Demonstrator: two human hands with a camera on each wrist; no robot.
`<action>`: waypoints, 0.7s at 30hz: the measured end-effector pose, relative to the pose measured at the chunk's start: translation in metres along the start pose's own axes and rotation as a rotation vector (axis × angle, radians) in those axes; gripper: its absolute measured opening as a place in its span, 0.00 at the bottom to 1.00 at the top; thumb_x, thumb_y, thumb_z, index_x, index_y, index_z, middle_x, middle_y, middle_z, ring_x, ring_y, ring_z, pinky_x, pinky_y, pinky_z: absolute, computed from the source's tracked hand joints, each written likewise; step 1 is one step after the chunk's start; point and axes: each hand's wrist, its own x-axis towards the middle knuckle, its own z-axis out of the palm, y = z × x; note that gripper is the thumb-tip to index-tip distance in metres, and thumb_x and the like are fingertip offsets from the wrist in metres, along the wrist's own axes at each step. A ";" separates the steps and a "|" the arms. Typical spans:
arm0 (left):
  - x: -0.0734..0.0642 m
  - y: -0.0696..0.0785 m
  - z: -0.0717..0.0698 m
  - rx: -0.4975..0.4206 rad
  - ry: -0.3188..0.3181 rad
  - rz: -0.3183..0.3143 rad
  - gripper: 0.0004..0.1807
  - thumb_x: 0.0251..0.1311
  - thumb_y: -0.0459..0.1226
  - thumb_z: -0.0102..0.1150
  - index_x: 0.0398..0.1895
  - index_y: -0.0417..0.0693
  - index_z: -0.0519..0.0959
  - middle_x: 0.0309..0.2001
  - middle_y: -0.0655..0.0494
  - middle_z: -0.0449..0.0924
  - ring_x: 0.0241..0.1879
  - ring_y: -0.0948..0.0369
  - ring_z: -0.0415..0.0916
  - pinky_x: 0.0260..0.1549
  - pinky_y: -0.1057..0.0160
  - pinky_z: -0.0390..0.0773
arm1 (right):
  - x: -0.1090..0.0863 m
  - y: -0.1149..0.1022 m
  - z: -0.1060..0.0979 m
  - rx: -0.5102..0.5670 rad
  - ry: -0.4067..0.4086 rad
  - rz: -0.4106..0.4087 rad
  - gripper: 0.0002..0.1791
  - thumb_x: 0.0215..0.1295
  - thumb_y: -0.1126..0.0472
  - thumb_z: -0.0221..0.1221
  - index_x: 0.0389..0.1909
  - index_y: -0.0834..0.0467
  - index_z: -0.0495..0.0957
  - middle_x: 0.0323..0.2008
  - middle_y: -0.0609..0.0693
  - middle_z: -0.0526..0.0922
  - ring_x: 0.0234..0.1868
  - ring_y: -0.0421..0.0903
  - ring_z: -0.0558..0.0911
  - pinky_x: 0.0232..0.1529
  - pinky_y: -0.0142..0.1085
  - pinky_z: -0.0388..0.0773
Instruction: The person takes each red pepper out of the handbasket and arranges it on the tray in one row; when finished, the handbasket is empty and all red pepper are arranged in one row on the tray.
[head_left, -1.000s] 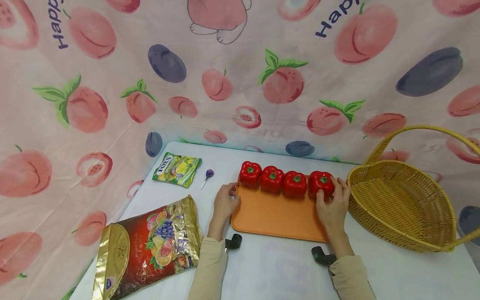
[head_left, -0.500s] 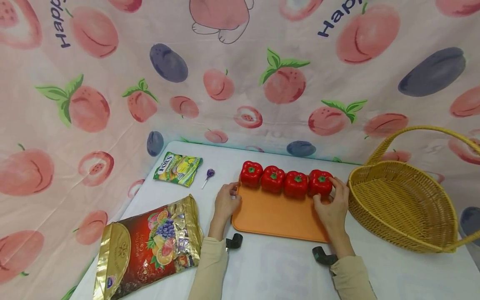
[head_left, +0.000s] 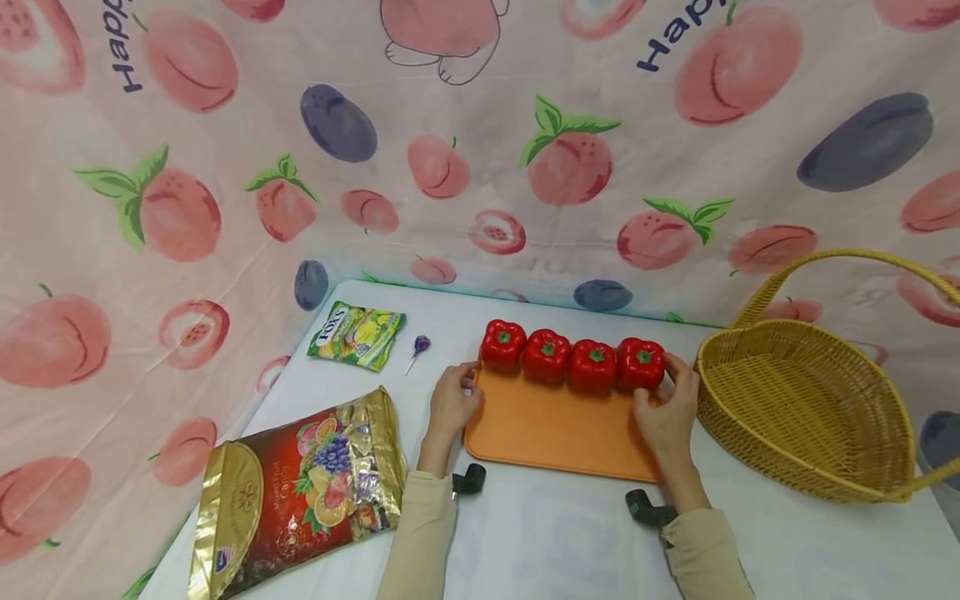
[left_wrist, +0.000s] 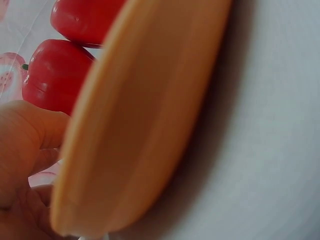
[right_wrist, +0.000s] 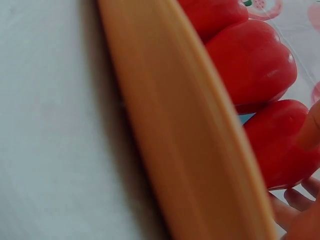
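Four red bell peppers with green stems stand in a row along the back edge of an orange tray point(head_left: 558, 429) on the white table. My right hand point(head_left: 671, 412) is at the rightmost bell pepper point(head_left: 641, 363), with the thumb at its front and the fingers along its right side. In the right wrist view the thumb overlaps this pepper's side, and the fingers curl beside it. My left hand point(head_left: 452, 402) holds the tray's left edge, close to the leftmost bell pepper point(head_left: 502, 345). Both wrist views show the tray's front wall large and near.
A yellow wicker basket point(head_left: 806, 408) with a tall handle stands right of the tray. At left lie a red and gold candy bag point(head_left: 307, 492), a green candy packet point(head_left: 356, 335) and a purple lollipop point(head_left: 421, 343). A fruit-print cloth point(head_left: 450, 117) hangs behind.
The rightmost bell pepper has shifted slightly left, closing the gap to its neighbour, with my right hand at it. My left hand has stayed at the tray's edge.
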 end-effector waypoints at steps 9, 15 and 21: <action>0.000 -0.002 -0.002 -0.003 0.001 -0.025 0.23 0.56 0.30 0.61 0.58 0.43 0.79 0.45 0.47 0.79 0.42 0.53 0.76 0.44 0.53 0.77 | 0.000 -0.001 0.004 0.010 -0.005 0.032 0.36 0.50 0.72 0.58 0.65 0.64 0.65 0.63 0.59 0.69 0.65 0.55 0.70 0.52 0.50 0.77; -0.003 -0.003 -0.004 0.012 0.014 -0.039 0.23 0.57 0.31 0.60 0.58 0.41 0.78 0.45 0.46 0.78 0.42 0.53 0.76 0.44 0.53 0.77 | -0.001 0.001 0.007 0.014 -0.015 0.013 0.32 0.57 0.69 0.57 0.65 0.65 0.66 0.63 0.61 0.70 0.65 0.58 0.70 0.56 0.54 0.74; -0.007 0.002 -0.002 0.019 0.049 -0.041 0.24 0.57 0.33 0.62 0.60 0.40 0.77 0.50 0.44 0.77 0.48 0.50 0.78 0.48 0.50 0.77 | -0.002 0.001 0.007 -0.007 -0.041 0.002 0.32 0.59 0.65 0.60 0.66 0.66 0.65 0.63 0.62 0.69 0.65 0.59 0.68 0.57 0.60 0.71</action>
